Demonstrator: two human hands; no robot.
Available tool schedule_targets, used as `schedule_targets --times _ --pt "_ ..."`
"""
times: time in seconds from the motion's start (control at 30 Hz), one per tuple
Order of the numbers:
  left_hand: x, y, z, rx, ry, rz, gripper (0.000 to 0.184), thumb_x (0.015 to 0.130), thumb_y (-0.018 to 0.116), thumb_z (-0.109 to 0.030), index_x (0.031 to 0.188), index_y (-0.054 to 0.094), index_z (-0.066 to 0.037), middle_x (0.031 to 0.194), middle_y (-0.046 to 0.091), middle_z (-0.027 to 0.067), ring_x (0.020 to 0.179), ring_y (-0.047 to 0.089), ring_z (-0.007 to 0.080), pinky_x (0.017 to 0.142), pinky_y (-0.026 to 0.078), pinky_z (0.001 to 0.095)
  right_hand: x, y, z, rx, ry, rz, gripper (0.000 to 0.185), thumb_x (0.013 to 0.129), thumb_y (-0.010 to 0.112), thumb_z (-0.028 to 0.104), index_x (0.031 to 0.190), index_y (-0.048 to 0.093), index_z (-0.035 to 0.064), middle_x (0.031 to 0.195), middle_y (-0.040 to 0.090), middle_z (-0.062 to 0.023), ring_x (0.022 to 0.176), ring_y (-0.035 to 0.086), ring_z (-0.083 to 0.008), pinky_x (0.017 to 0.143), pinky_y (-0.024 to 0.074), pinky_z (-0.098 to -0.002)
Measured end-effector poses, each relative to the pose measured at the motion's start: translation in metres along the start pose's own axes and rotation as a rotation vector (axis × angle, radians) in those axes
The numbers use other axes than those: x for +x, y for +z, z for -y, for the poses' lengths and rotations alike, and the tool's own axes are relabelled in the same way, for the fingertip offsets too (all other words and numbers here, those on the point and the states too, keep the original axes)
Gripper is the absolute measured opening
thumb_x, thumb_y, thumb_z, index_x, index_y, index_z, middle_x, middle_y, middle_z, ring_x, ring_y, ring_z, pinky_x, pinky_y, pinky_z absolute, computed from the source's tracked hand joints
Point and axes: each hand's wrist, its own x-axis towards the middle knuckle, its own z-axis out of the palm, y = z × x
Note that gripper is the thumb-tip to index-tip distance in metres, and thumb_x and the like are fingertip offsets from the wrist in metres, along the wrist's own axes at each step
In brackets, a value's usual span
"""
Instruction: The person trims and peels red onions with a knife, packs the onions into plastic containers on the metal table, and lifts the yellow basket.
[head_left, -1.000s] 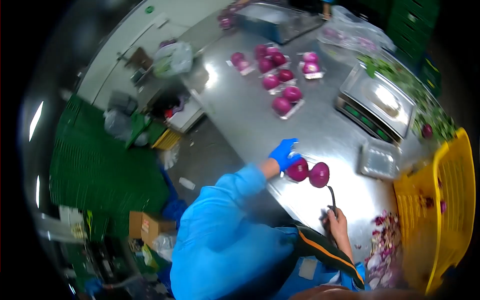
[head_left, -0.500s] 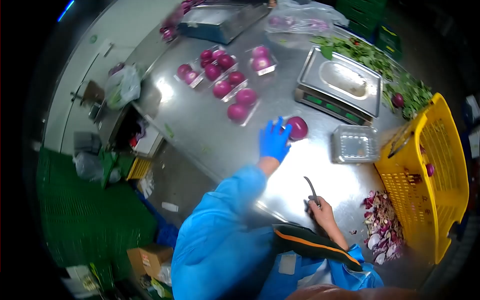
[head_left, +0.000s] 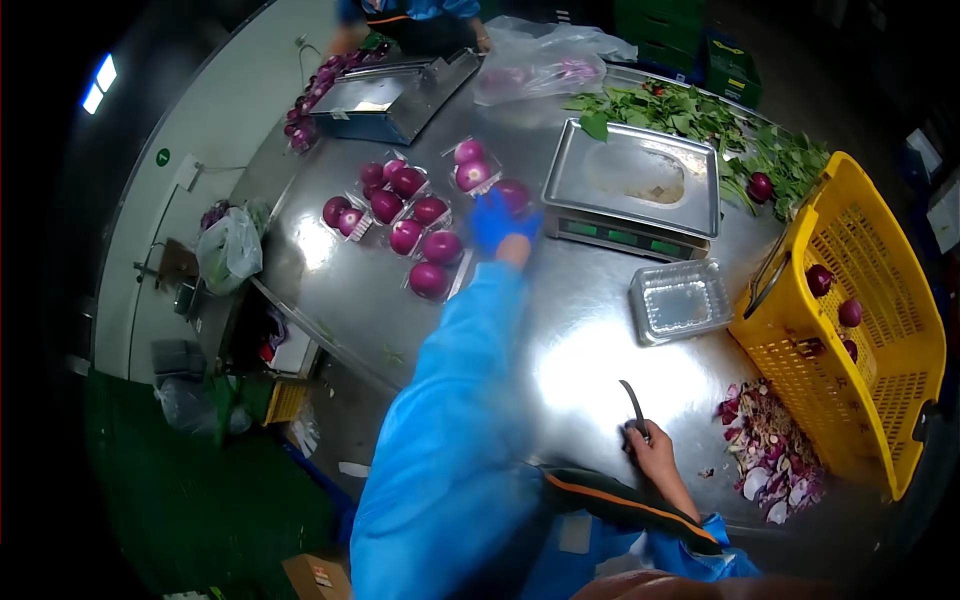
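Observation:
My left hand, in a blue glove, reaches far across the steel table with its fingers closed around a red onion. Just beyond it sits a clear tray of peeled red onions. To its left, more red onions rest in several clear plastic trays. Near the table's front, my bare right hand grips a small curved knife, blade pointing away from me. A clear plastic container stands between the knife and the scale.
A digital scale stands ahead, with leafy greens behind it. At right, a yellow basket holds several onions beside a heap of onion peelings. A co-worker stands at the far side near another scale.
My left hand has moved away from me and to the left, carrying the red onion towards the filled trays. The right hand keeps the knife low. A co-worker has come into view.

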Motion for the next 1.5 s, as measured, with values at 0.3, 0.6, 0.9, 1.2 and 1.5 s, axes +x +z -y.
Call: schedule_targets --times 0.3,0.6,0.9,1.2,1.5 --pt "-0.16 -0.076 -0.13 -0.602 0.823 0.622 0.049 0.085 0.068 -0.031 0.126 0.058 -0.006 0.125 0.059 0.0185 0.115 0.055 0.0376 0.107 0.038 0.045 -0.001 -0.01 -0.018 0.357 -0.112 -0.282 0.016 0.098 0.057 0.018 0.086 0.057 0.0064 0.059 0.048 0.0042 0.045 0.042 -0.0057 0.04 0.0326 -0.0206" --pt "-0.201 -0.042 -0.158 0.133 1.051 0.696 0.017 0.083 0.058 -0.015 0.086 0.074 -0.011 0.091 0.07 0.0113 0.086 0.069 0.0291 0.077 0.05 0.0444 -0.015 -0.039 -0.064 0.347 -0.161 -0.381 0.016 0.099 0.054 0.017 0.086 0.055 0.007 0.06 0.049 0.0034 0.044 0.042 -0.006 0.039 0.0331 -0.0218" --pt "-0.192 -0.048 -0.171 0.07 0.889 0.671 0.018 0.085 0.057 -0.018 0.089 0.073 -0.01 0.098 0.07 0.0156 0.088 0.069 0.0348 0.073 0.056 0.0462 -0.048 -0.046 -0.083 0.363 -0.152 -0.396 0.017 0.097 0.058 0.02 0.087 0.057 0.0065 0.06 0.05 0.0035 0.045 0.044 -0.0063 0.04 0.0347 -0.0224" --pt "-0.281 -0.181 -0.154 0.076 1.367 0.919 0.022 0.088 0.059 -0.036 0.092 0.074 -0.02 0.085 0.069 0.0124 0.078 0.066 0.0326 0.074 0.054 0.0463 -0.076 -0.098 -0.069 0.403 -0.132 -0.558 0.017 0.096 0.058 0.016 0.094 0.063 0.0009 0.065 0.055 0.0021 0.05 0.048 -0.0056 0.045 0.0372 -0.0226" --pt "-0.254 -0.194 -0.27 -0.555 1.554 0.698 0.041 0.078 0.074 -0.014 0.117 0.064 -0.005 0.107 0.066 0.0161 0.095 0.062 0.0352 0.081 0.05 0.0425 -0.102 -0.154 -0.071 0.363 -0.209 -0.513 0.026 0.095 0.059 0.021 0.101 0.062 -0.0037 0.083 0.066 -0.0116 0.07 0.066 -0.0167 0.063 0.0527 -0.0319"
